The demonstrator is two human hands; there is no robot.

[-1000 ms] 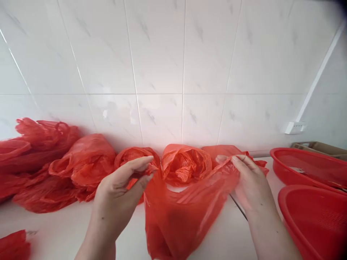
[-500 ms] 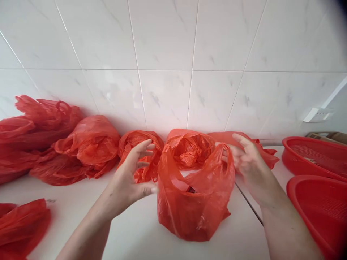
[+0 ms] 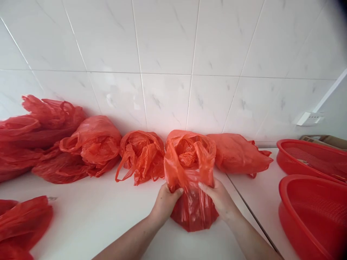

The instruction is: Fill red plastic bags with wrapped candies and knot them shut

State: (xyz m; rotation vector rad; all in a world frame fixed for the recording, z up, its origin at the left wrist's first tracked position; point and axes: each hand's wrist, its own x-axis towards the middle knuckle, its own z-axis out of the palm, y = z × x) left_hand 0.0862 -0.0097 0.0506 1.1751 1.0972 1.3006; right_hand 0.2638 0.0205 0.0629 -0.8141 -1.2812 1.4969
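A red plastic bag [image 3: 193, 209] stands on the white table in front of me, its two handle loops pointing up. My left hand [image 3: 166, 202] is closed on the bag's left side, thumb on the front. On the right side my right hand [image 3: 218, 198] grips it the same way, its fingers hidden behind the plastic. The sides are drawn inward between my hands. What lies inside cannot be made out now. Just behind stands another red bag [image 3: 187, 139], its mouth open and crumpled.
More red bags line the tiled wall: a crumpled bag [image 3: 142, 155], a flat bag [image 3: 240, 153] and a heap [image 3: 59, 133] at left. Another bag [image 3: 24, 227] lies front left. Two red plastic baskets [image 3: 287, 213] stand at right, below a wall socket [image 3: 310, 118].
Both hands were open beside the bag; they have come down and inward and now grip its sides. The bag has become narrower, and its opening has closed up.
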